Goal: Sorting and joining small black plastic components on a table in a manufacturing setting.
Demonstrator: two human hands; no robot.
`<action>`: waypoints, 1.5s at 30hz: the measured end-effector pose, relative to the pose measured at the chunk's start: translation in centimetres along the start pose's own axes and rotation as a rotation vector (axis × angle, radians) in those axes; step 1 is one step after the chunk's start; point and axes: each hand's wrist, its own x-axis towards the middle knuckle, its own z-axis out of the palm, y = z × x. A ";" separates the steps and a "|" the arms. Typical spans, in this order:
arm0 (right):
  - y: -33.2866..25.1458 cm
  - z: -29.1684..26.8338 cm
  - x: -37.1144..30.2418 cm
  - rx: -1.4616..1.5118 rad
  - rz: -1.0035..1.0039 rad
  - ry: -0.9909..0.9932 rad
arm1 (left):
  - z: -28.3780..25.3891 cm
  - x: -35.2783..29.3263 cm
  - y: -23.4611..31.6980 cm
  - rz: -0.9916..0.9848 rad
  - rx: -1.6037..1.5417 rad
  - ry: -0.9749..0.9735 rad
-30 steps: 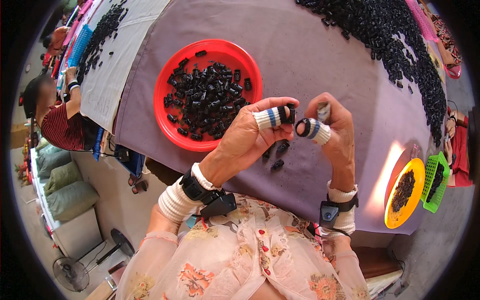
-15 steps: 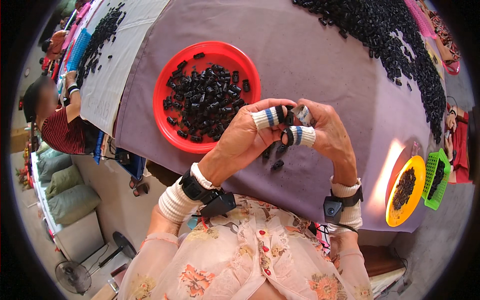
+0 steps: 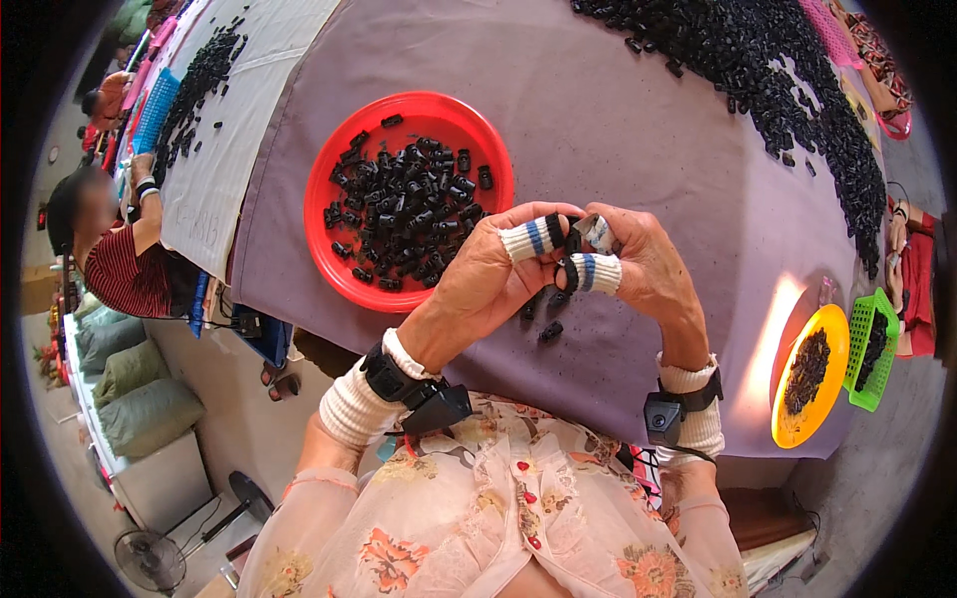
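My left hand (image 3: 495, 271) is closed, pinching a small black plastic piece (image 3: 573, 240) between thumb and fingers. Close against it, my right hand (image 3: 646, 261) is also closed, its fingertips meeting at the same piece. A crinkled silver-white strip (image 3: 598, 233) shows at the right fingertips; whether it is wrapped on a finger or held, I cannot tell. Knitted white sleeves with blue stripes and black ends cover a digit of each hand. Loose black pieces (image 3: 549, 331) lie on the cloth under my hands. To the left, a red round tray (image 3: 329, 267) holds many similar pieces.
A mauve cloth (image 3: 429, 50) covers the table. A large heap of black pieces (image 3: 738, 60) spreads along the far right. A yellow plate (image 3: 835, 324) and a green basket (image 3: 868, 397) stand at the right edge. A co-worker (image 3: 125, 259) sits at the left.
My hands keep the same pinch at the black piece, with only slight finger movement. The whole view has shifted a little.
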 end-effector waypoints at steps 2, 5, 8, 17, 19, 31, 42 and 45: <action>-0.1 -0.1 0.0 -0.017 0.011 -0.008 | 0.0 0.0 0.0 -0.002 -0.002 0.001; -0.1 0.1 -0.1 -0.001 -0.003 -0.004 | 0.1 0.1 -0.1 0.008 0.017 0.031; -0.1 0.1 -0.1 0.004 -0.024 -0.010 | 0.0 0.1 0.0 0.010 0.026 0.038; -0.4 0.2 -0.5 0.057 -0.021 0.000 | 0.8 0.3 0.1 -0.013 0.000 0.058; -0.5 -0.5 -0.4 0.050 -0.019 -0.006 | 0.9 0.4 -0.2 -0.004 -0.008 0.078; -0.1 -0.4 -0.2 0.033 0.014 -0.020 | 0.9 0.2 -0.4 -0.024 -0.038 0.089; -0.1 0.1 -0.1 0.090 0.011 -0.035 | 0.2 0.2 -0.4 -0.002 0.023 0.076; 0.0 -0.1 -0.1 0.054 -0.038 -0.035 | 0.3 0.2 -0.3 -0.027 -0.028 0.031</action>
